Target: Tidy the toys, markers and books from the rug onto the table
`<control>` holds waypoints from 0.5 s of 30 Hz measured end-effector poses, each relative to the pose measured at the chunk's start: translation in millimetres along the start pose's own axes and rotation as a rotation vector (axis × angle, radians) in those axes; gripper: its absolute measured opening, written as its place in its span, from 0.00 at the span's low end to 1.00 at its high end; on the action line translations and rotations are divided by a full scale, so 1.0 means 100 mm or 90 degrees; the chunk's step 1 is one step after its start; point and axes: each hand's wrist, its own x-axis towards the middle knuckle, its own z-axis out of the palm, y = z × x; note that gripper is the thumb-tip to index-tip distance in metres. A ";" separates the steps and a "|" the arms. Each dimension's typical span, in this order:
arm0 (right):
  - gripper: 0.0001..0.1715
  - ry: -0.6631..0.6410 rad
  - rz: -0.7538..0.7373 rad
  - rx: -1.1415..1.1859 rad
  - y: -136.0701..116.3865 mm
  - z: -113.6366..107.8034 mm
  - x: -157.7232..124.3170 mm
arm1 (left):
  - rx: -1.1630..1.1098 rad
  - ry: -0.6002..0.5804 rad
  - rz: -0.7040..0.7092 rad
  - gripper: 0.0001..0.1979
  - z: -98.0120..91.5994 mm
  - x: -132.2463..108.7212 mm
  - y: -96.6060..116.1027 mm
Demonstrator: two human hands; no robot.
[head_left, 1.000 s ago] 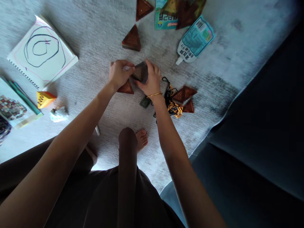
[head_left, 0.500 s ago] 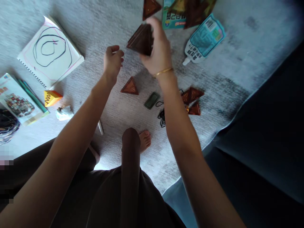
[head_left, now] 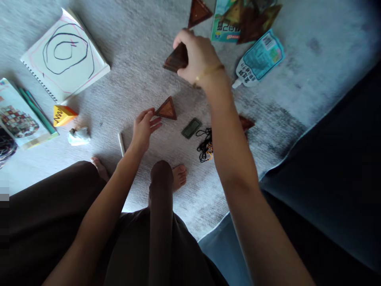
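My right hand (head_left: 198,57) is wrapped round a stack of dark brown triangular tiles (head_left: 177,59) above the carpet. Lower and to the left, my left hand (head_left: 144,128) has its fingers apart at the left corner of a single reddish-brown triangle (head_left: 167,109). Its index fingertip meets that corner; whether it grips the tile is unclear. Another brown triangle (head_left: 199,12) lies just beyond my right hand. A green rectangular piece (head_left: 191,128) and a tangle of black cord (head_left: 204,149) are nearer to me, left of my right forearm.
An open sketchbook (head_left: 67,55), a yellow-orange block (head_left: 64,115), crumpled white material (head_left: 79,136) and a book (head_left: 22,119) are at left. A white stick (head_left: 121,144) lies near my left forearm. At upper right are a blue pouch (head_left: 260,59) and piled tiles (head_left: 253,20).
My left hand has moved down and right to the single triangle. My right hand, still round the stack, has shifted slightly and turned.
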 end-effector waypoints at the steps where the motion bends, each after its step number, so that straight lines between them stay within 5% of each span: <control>1: 0.28 0.016 -0.022 0.002 -0.08 -0.02 -0.20 | -0.035 -0.003 0.004 0.12 0.02 -0.02 -0.03; 5: 0.26 -0.059 0.030 -0.020 -0.49 0.13 -0.82 | -0.075 0.006 0.014 0.15 0.05 0.02 -0.12; 9: 0.32 -0.070 0.069 0.055 -0.70 0.43 -1.00 | 0.004 0.024 0.058 0.23 0.00 0.09 -0.14; 13: 0.48 0.117 -0.009 0.221 -0.22 0.50 -1.29 | 0.112 0.012 0.152 0.27 -0.04 0.08 -0.02; 15: 0.39 0.251 0.123 0.241 0.27 0.55 -1.58 | 0.153 0.018 0.209 0.25 -0.02 0.05 0.07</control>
